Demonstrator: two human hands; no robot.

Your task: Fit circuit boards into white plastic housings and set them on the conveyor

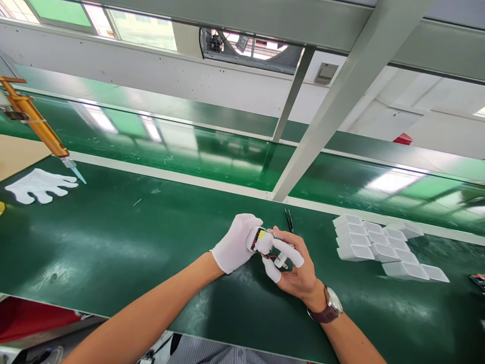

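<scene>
My left hand (235, 246), in a white glove, is closed around a small white plastic housing (250, 238). A circuit board with a yellow component (261, 235) shows at the housing's open end. White finger covers sit on the thumb and a finger of my right hand (303, 270), which is closed on a small white plug piece (281, 261) with metal prongs. Red and dark wires run between the plug piece and the board. Both hands meet above the green table, and fingers partly hide the parts. Black tweezers (289, 220) lie just beyond my right hand.
Several white plastic housings (356, 240) stand grouped on the green table (151, 253) at the right. At the left, an amber syringe dispenser (43, 124) points down over a white glove (40, 187). A slanted grey post (326, 124) rises behind the hands.
</scene>
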